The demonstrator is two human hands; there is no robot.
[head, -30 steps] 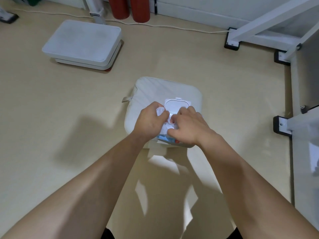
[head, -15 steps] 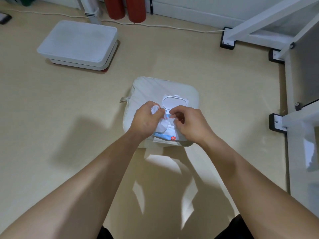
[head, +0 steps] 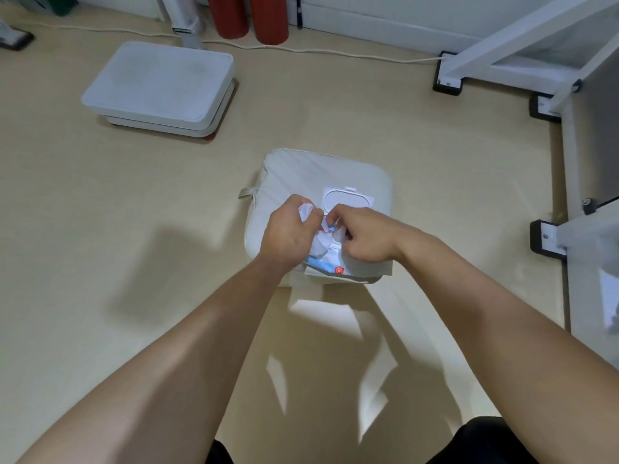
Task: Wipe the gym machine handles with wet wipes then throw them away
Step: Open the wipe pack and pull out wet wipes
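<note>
A pack of wet wipes lies on a pale square cushion on the floor, its white flip lid standing open at the far end. My left hand grips a crumpled white wipe in its curled fingers. My right hand pinches another wipe rising from the pack's opening. Both hands meet over the pack and hide most of it.
A white flat box-like platform sits on the beige floor at far left. Two red cylinders and a white cable lie by the far wall. White machine frame legs with black feet stand along the right side.
The hands have shifted slightly nearer on the pack, exposing more of the open lid and the pack's front edge. The wipe at the opening has come up a little.
</note>
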